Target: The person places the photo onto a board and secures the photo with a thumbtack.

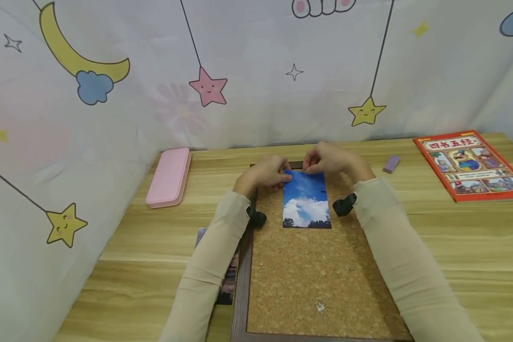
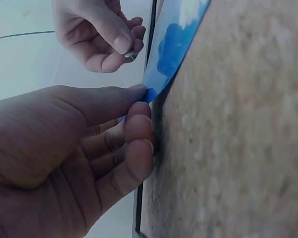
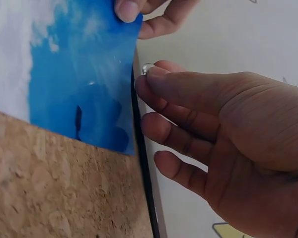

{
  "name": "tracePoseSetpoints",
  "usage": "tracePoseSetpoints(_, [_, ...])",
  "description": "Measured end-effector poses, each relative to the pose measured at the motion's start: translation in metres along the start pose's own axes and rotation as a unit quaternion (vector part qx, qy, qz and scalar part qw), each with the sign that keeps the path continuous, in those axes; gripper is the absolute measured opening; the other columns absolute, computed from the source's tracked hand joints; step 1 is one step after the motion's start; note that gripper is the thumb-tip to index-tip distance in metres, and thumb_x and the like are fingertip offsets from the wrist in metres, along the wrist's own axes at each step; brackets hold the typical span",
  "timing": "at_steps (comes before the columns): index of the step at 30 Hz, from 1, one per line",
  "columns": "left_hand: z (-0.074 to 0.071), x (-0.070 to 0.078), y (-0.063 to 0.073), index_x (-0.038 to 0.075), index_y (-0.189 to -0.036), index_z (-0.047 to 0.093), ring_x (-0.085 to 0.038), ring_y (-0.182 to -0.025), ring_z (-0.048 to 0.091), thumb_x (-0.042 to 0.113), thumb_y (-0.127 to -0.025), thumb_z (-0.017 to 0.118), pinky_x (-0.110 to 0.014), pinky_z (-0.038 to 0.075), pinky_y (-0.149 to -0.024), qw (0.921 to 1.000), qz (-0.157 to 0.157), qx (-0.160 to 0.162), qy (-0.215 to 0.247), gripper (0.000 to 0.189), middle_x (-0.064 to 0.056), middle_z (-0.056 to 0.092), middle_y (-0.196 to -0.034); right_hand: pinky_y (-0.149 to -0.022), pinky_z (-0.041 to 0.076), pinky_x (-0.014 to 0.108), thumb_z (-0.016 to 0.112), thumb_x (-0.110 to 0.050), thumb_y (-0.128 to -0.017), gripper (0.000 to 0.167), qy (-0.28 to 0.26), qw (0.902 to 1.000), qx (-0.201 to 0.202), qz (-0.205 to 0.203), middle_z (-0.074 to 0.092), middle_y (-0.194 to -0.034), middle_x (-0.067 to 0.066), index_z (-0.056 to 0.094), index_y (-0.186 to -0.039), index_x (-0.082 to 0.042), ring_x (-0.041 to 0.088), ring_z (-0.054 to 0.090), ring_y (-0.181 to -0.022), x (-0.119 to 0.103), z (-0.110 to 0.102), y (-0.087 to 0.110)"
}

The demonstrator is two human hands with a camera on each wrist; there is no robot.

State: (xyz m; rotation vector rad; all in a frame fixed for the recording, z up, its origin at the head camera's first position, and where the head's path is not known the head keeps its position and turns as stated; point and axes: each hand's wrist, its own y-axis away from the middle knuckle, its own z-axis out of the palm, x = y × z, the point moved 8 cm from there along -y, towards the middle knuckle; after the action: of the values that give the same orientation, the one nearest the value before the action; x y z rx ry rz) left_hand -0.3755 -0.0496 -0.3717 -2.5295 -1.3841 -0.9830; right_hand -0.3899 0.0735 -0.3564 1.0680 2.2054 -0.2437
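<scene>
A photo of blue sky and white clouds (image 1: 306, 202) lies over the upper part of a framed cork board (image 1: 299, 270). My left hand (image 1: 267, 172) pinches the photo's upper left corner between thumb and forefinger, near the top of the frame. Close to the photo's top edge, my right hand (image 1: 328, 159) pinches a small shiny thumbtack (image 3: 147, 68) between thumb and forefinger. In the left wrist view the tack's thin point (image 2: 133, 58) sticks out past the fingertips, apart from the photo. The photo bends slightly away from the cork there.
Partly beneath my left sleeve, another picture (image 1: 227, 285) lies left of the board. A pink case (image 1: 169, 178) sits at the back left. To the right are a small purple block (image 1: 391, 164) and a red-bordered book (image 1: 472, 166). A small whitish spot (image 1: 320, 307) shows low on the cork.
</scene>
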Motion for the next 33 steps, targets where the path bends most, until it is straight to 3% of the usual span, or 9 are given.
tracePoseSetpoints(15, [0.001, 0.000, -0.001, 0.003, -0.110, 0.061, -0.018, -0.056, 0.063, 0.016, -0.101, 0.063, -0.028, 0.052, -0.055, 0.9994, -0.026, 0.020, -0.007, 0.017, -0.008, 0.065, -0.073, -0.066, 0.043, 0.029, 0.062, 0.003, -0.095, 0.005, 0.001, 0.9998, -0.019, -0.009, 0.063, -0.083, 0.007, 0.066, -0.094, -0.001, 0.017, 0.052, -0.071, -0.008, 0.015, -0.008])
tracePoseSetpoints(33, [0.001, -0.002, -0.001, 0.004, -0.110, 0.060, -0.018, -0.056, 0.063, 0.017, -0.100, 0.063, -0.028, 0.053, -0.054, 0.9993, -0.031, 0.023, 0.000, 0.017, -0.009, 0.065, -0.076, -0.072, 0.047, 0.031, 0.062, 0.001, -0.096, 0.006, 0.011, 0.9992, -0.040, -0.003, 0.066, -0.087, 0.007, 0.068, -0.098, 0.001, 0.018, 0.056, -0.076, -0.005, 0.020, -0.011])
